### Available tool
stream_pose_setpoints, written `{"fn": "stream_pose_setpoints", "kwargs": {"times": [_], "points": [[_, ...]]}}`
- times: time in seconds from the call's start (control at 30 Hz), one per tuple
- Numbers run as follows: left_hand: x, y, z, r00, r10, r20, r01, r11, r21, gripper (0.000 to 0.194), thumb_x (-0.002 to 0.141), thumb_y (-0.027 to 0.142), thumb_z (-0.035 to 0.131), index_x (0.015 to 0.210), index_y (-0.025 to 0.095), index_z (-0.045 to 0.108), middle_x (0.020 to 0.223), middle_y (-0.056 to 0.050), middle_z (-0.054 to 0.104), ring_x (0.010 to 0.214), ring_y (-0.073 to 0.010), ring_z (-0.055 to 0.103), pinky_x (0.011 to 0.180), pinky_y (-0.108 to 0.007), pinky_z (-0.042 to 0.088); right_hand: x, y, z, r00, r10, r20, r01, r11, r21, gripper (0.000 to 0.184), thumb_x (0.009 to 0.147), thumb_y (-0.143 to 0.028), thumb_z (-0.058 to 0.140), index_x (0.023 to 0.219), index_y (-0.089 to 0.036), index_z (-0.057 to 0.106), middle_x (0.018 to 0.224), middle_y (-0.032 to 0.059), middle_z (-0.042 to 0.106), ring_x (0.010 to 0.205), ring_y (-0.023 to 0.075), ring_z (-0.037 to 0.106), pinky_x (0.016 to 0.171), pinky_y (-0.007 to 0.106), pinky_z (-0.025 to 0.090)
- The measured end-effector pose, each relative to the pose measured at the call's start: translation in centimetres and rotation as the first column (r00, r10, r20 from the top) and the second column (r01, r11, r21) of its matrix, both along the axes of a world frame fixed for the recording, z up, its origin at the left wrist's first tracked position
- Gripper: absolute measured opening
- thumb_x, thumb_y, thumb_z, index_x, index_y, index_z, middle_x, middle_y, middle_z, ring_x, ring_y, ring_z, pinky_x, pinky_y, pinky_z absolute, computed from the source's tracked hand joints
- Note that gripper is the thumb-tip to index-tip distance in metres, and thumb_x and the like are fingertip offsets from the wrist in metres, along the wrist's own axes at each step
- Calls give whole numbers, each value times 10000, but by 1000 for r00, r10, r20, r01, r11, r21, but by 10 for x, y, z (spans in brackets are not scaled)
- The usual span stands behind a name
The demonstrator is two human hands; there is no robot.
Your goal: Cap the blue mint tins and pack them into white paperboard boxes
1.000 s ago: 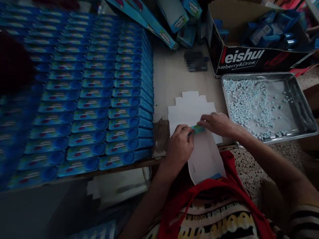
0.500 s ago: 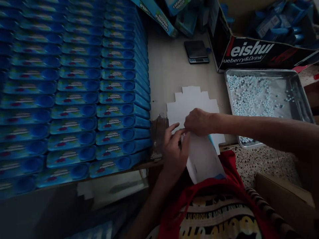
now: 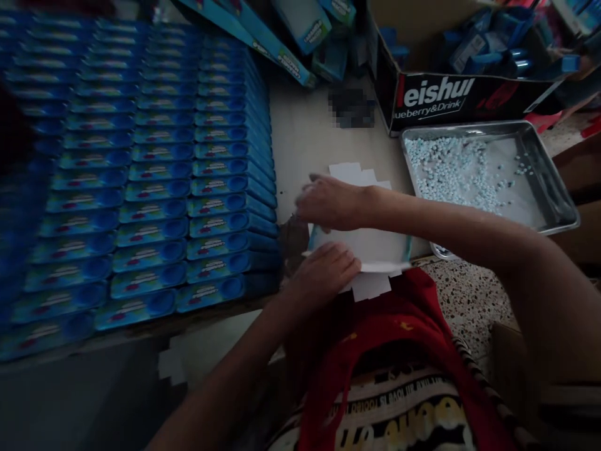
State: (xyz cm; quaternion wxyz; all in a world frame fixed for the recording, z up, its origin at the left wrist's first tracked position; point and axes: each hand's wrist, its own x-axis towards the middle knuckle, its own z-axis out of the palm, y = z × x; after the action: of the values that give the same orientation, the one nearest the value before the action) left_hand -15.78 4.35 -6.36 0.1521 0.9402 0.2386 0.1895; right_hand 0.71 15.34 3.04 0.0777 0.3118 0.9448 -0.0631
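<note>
A partly folded cardboard box (image 3: 382, 243), white inside with thin blue edges, lies at the table's front edge over a flat white card blank (image 3: 345, 170). My left hand (image 3: 328, 266) grips the near side of the box, its fingers bent together over the raised wall. Above it, my right hand (image 3: 328, 203) is over the far left part of the box. Its fingers point left and are smeared by motion, so their grip is unclear.
Rows of blue packs (image 3: 218, 222) fill the table's left side. A metal tray (image 3: 558, 188) of small pale pellets stands at right. Behind are a dark object (image 3: 351, 108), blurred out, a black printed carton (image 3: 479, 100) holding blue packs, and blue boxes (image 3: 282, 59).
The box has swung from hanging toward my lap to lying crosswise over the blank. My right hand has moved left and up; my left hand has closed over the near wall.
</note>
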Motion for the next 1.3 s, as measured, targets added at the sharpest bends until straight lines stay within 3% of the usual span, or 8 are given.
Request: {"fn": "stream_pose_setpoints", "kwargs": {"times": [0.1, 0.17, 0.23, 0.4, 0.53, 0.67, 0.8, 1.3], "points": [[28, 0, 8, 986, 98, -131, -93, 995, 45, 268, 1069, 288, 474, 1000, 220, 724, 903, -106, 716, 904, -282, 659, 807, -413, 514, 28, -34, 51, 962, -186, -198, 209, 973, 102, 319, 1032, -238, 628, 1341, -178, 675, 1305, 28, 643, 1332, 226, 571, 1130, 425, 424], [44, -4, 15, 959, 245, -142, -238, 969, 65, 326, 1082, 382, 458, 972, 206, 709, 883, -119, 708, 883, -304, 645, 774, -421, 476, 59, -76, 60, 805, -372, -462, 464, 880, 100, 344, 1112, -309, 483, 1364, -150, 653, 1311, 50, 642, 1283, 190, 588, 1082, 358, 462], [58, -3, 19, 928, 348, -135, -348, 937, 26, 370, 1092, 411, 424, 945, 213, 699, 872, -119, 714, 882, -312, 652, 779, -417, 453, 88, -124, 41, 661, -481, -576, 630, 773, 77, 390, 1135, -305, 359, 1263, -188, 709, 1191, 67, 672, 1154, 200, 626, 1056, 402, 492], [80, 31, 10, 868, 365, -337, -467, 832, -301, 374, 1069, 459, 479, 837, 259, 694, 813, -70, 738, 799, -284, 671, 740, -358, 412, 107, -194, -70, 727, -579, -369, 606, 794, -51, 372, 1081, -230, 455, 1337, -292, 717, 1267, 106, 683, 1258, 268, 575, 1104, 451, 470], [77, 39, 1, 871, 385, -307, -478, 809, -343, 246, 1010, 434, 619, 914, 230, 718, 907, -91, 743, 912, -306, 675, 846, -384, 466, 96, -185, -113, 729, -605, -319, 640, 768, 6, 368, 1074, -189, 471, 1360, -235, 698, 1292, 135, 679, 1267, 276, 535, 1079, 432, 427], [57, 0, -5, 916, 395, -73, -401, 912, -84, 225, 1038, 351, 575, 1115, 208, 730, 1157, -155, 697, 1119, -340, 610, 1013, -473, 460, 97, -172, -102, 798, -554, -238, 580, 813, 50, 312, 1088, -226, 448, 1277, -235, 696, 1205, 115, 690, 1145, 271, 533, 970, 403, 401], [53, -29, -17, 891, 422, -170, -426, 905, 14, 348, 1046, 437, 553, 1227, 179, 701, 1186, -187, 678, 1108, -360, 593, 992, -496, 451, 96, -169, -90, 840, -516, -166, 535, 839, 101, 279, 1111, -288, 405, 1150, -214, 671, 1080, 103, 675, 1015, 276, 514, 874, 412, 366], [54, -4, -18, 836, 382, -395, -396, 917, 47, 406, 1076, 514, 477, 994, 185, 701, 980, -143, 715, 1000, -306, 649, 776, -379, 425, 76, -151, -100, 725, -686, -62, 689, 720, 86, 508, 1098, -579, 405, 1022, -150, 666, 960, 157, 685, 936, 296, 557, 777, 391, 337]]}}
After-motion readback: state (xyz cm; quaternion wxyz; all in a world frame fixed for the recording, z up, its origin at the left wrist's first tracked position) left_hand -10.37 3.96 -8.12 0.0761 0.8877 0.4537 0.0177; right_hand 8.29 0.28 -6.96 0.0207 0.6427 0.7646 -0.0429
